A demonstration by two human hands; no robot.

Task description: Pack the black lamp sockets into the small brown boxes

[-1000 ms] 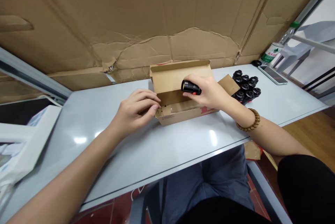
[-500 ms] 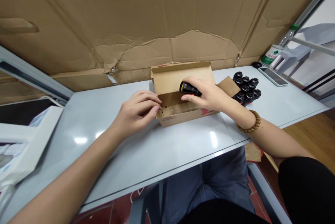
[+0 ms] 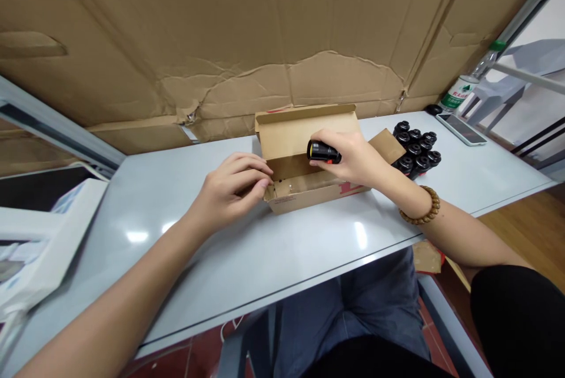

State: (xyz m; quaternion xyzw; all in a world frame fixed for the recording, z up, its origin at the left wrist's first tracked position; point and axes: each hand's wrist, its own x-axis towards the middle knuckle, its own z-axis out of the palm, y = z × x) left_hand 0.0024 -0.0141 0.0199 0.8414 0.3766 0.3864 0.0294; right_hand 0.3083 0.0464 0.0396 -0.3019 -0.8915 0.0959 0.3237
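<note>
You are gripping a black flashlight (image 3: 323,152) in your right hand (image 3: 348,157), with your fingers and thumb wrapped around its barrel and its yellow-rimmed end pointing left. You are holding it over the open kraft cardboard box (image 3: 309,196) at the centre of the frame. Your left hand (image 3: 232,189) is curling over the box's left end; whether it is pinching the wall or only resting there, you can't tell from this view.

A smooth barrel could slip from your fingers and strike the box. With the box sitting on a glossy white table (image 3: 282,242), uneven pressure from your left hand could be sliding it or buckling the thin end wall. The raised lid flap (image 3: 306,133) could also fold into the flashlight's path. Just right of the box, a tight cluster of black flashlights (image 3: 415,148) is standing close to your right wrist, so a wide movement could knock them.
</note>
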